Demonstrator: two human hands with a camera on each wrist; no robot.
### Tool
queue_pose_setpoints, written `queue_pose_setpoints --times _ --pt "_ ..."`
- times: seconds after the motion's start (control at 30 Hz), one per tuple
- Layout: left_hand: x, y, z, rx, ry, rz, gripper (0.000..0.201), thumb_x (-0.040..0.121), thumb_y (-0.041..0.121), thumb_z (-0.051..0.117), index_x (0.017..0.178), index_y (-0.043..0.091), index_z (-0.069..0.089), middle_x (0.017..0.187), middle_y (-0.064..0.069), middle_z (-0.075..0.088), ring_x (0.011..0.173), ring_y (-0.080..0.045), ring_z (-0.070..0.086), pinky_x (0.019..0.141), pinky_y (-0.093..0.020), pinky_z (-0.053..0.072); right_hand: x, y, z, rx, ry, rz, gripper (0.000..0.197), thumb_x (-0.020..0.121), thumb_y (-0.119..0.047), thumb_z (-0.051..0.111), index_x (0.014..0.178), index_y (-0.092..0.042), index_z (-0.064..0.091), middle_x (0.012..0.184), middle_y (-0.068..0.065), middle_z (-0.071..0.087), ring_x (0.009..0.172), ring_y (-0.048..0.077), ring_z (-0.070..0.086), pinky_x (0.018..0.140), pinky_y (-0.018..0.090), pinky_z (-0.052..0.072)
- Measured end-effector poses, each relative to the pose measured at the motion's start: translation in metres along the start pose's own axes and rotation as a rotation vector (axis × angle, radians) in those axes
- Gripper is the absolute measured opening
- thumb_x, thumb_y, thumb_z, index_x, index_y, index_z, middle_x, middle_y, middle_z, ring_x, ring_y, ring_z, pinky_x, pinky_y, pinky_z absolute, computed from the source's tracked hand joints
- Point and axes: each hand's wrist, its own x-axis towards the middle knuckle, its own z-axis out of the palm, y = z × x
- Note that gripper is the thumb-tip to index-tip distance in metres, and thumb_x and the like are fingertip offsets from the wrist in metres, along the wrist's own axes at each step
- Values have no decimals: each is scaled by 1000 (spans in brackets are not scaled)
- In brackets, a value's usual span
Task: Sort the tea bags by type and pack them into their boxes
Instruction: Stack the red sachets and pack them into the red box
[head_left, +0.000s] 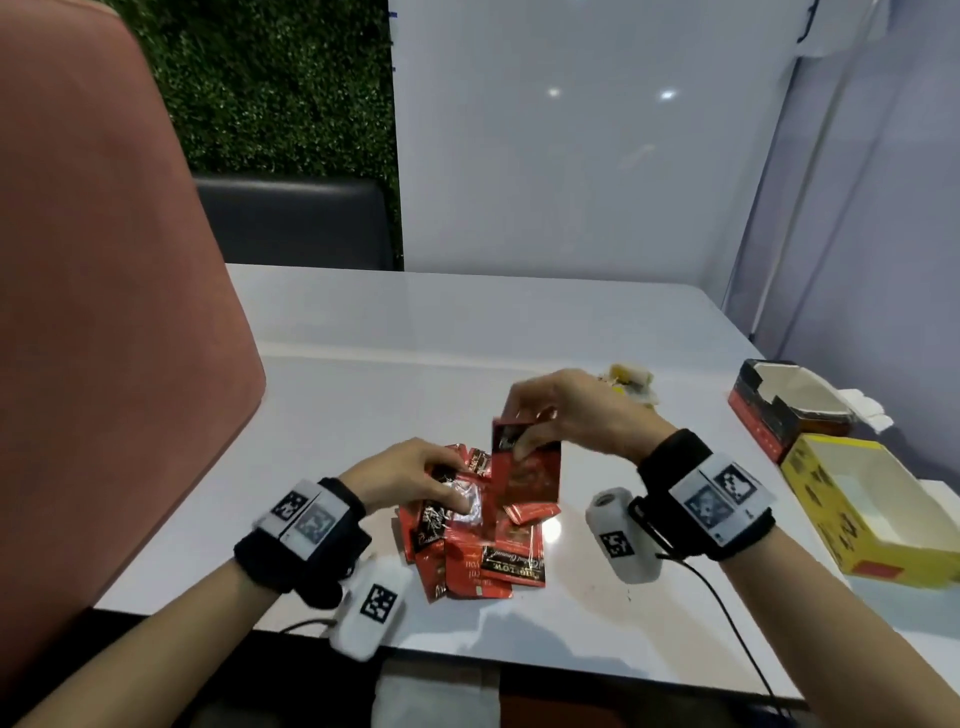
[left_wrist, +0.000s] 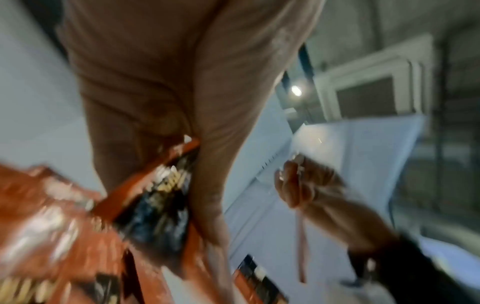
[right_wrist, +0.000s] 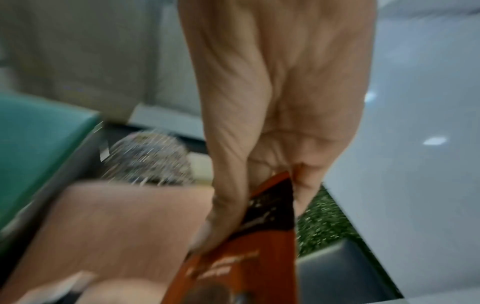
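Several red and black tea bag sachets (head_left: 483, 551) lie in a heap on the white table (head_left: 467, 332). My right hand (head_left: 540, 415) holds a small upright stack of red sachets (head_left: 527, 470) above the heap, thumb in front, fingers behind; the same stack (right_wrist: 259, 246) shows in the right wrist view. My left hand (head_left: 431, 480) reaches into the heap and pinches one red and black sachet (left_wrist: 161, 197) between thumb and fingers. A few yellow and white tea bags (head_left: 631, 382) lie behind my right hand.
An open red and black box (head_left: 779, 405) and an open yellow box (head_left: 862, 514) stand at the table's right edge. A pink chair back (head_left: 104, 312) rises at the left. A white wall panel (head_left: 571, 156) closes the far side.
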Motion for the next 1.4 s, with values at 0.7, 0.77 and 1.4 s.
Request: queue_pose_setpoints --times 0.7,0.77,1.4 --pt "-12 8 8 -1046 -122 256 50 62 23 85 105 6 66 109 -18 67 101 -29 66 91 -42 53 32 -34 53 361 358 -97 26 82 -18 69 91 -16 44 71 0 61 60 10 56 54 16 41" --pt "-14 2 4 -1098 -6 253 40 73 18 75 109 5 66 109 -21 67 101 -33 66 89 -41 54 32 -36 48 362 404 -72 21 89 -24 61 95 -14 44 79 -2 61 64 0 57 57 11 44" --pt "-44 -38 11 -1291 183 42 52 89 41 44 88 -3 74 81 -18 67 69 -27 68 68 -38 60 33 36 47 -756 -186 204 21 93 -8 49 112 -3 55 111 15 60 97 31 62 76 35 49"
